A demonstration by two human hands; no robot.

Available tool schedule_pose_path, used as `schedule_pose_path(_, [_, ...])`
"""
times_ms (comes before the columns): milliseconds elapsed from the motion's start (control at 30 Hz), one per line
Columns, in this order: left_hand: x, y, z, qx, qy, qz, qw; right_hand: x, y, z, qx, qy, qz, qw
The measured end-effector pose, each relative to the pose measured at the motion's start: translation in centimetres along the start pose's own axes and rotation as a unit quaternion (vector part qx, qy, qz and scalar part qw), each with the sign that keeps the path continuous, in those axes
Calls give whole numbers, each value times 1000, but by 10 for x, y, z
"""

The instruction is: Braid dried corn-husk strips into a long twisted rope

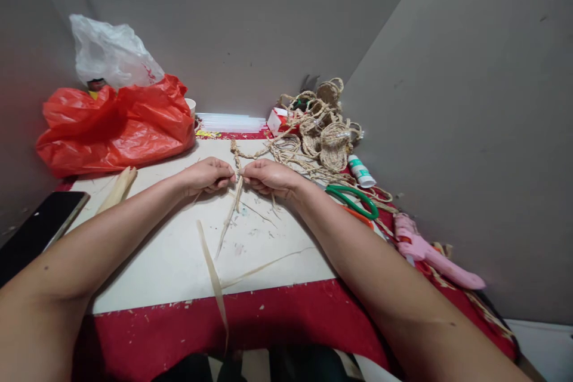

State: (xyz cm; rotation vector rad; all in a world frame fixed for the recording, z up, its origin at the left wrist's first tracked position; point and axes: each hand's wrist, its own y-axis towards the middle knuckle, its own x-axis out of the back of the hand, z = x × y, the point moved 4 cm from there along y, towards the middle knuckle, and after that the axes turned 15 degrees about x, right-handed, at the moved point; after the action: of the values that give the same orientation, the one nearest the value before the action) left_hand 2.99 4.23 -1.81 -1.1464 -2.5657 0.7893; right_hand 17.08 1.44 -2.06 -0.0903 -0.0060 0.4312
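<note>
My left hand [205,175] and my right hand [268,177] meet over a white board [179,250], fingers pinched together on a thin braid of dried straw strips [236,158]. The braided end runs away from me toward the back. Loose strip ends [226,227] hang down from my fingers and trail across the board toward me. One long strip [215,277] reaches the red cloth at the front edge.
A red plastic bag [116,122] and a white bag [111,51] sit back left. A pile of woven straw pieces [320,125] lies back right, with a glue bottle [362,172], green scissors [353,198] and a pink glue gun [430,253]. A phone [38,230] lies left, beside straw husks [117,189].
</note>
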Motion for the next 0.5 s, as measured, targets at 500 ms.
schedule_pose_path(500, [-2,-2,-1,18,-23,-2,1000,-2,1,-4,5,-57,-30,998])
